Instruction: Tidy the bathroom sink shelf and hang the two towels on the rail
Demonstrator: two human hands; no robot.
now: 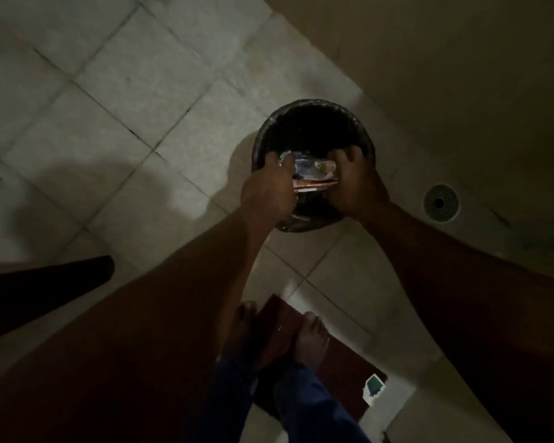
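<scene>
Tiled floor (109, 107), one bin (314, 116): left hand (269, 190), right hand (355, 183) grip one bundle (314, 175).

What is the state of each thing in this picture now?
Round bin with black liner: upright, open, no lid.
Bundle of crumpled packets: held at the bin's mouth.
Left hand: grips the bundle.
Right hand: grips the bundle.
Dark red floor mat: lying flat under a bare foot.

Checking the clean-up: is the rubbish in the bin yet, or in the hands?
In the hands. The left hand and right hand grip the rubbish over the open bin.
</scene>
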